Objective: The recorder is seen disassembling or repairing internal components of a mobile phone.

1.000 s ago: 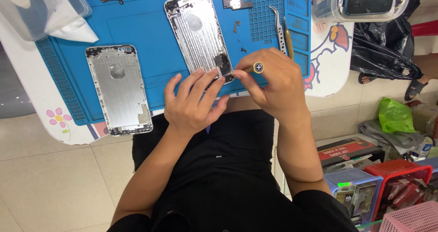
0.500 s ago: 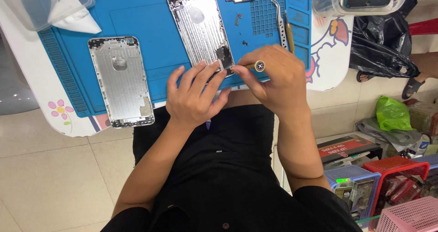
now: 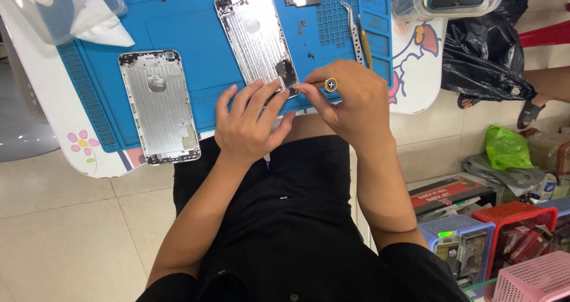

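Nearest you: your left hand (image 3: 246, 121) spreads flat, fingertips pinning the silver phone housing's (image 3: 256, 38) lower end so it cannot slide; your right hand (image 3: 356, 100) pinches a small screwdriver (image 3: 328, 85) at that corner
Mat middle: second housing (image 3: 159, 105) parked left, apart
Far edge: tweezers (image 3: 355, 32) within reach on the blue mat (image 3: 196, 35)

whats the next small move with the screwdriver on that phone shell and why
Probably keep turning the screwdriver gently at the shell's bottom corner. The right hand pinches it with its tip at the lower end of the phone shell, and the left hand presses fingertips on that same end, steadying it on the blue mat.
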